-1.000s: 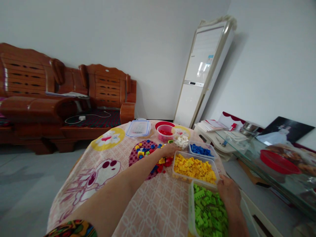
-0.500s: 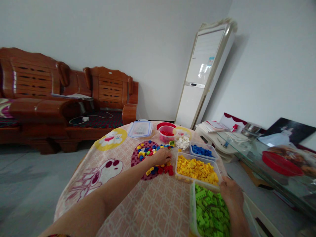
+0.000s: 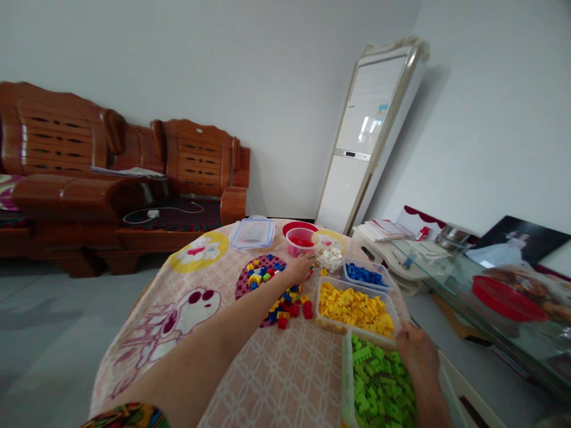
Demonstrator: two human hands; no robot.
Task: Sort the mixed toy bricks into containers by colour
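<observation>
My left hand (image 3: pixel 300 270) reaches over the far side of a mixed pile of toy building bricks (image 3: pixel 285 309). Its fingers stretch toward the white bricks (image 3: pixel 330 259) and the clear bowl of red bricks (image 3: pixel 301 241). A bit of red shows at the hand's edge; what lies underneath is hidden. My right hand (image 3: pixel 418 351) is curled over the far right corner of the plastic box of green bricks (image 3: pixel 379 377), its fingertips partly hidden. Touching that box is a box of yellow bricks (image 3: pixel 354 308), with a smaller box of blue bricks (image 3: pixel 364 273) behind it.
A blue-rimmed lid (image 3: pixel 253 233) lies at the far left of the cloth-covered table (image 3: pixel 289 374). A glass table (image 3: pixel 486 315) with a red bowl stands close on the right. Behind are a wooden sofa (image 3: pixel 196 157) and a tall white air conditioner (image 3: pixel 352 148).
My left hand has moved forward from over the pile toward the bowl and white bricks. It now covers where a small green-and-yellow piece lay. My right hand stays at the box corner.
</observation>
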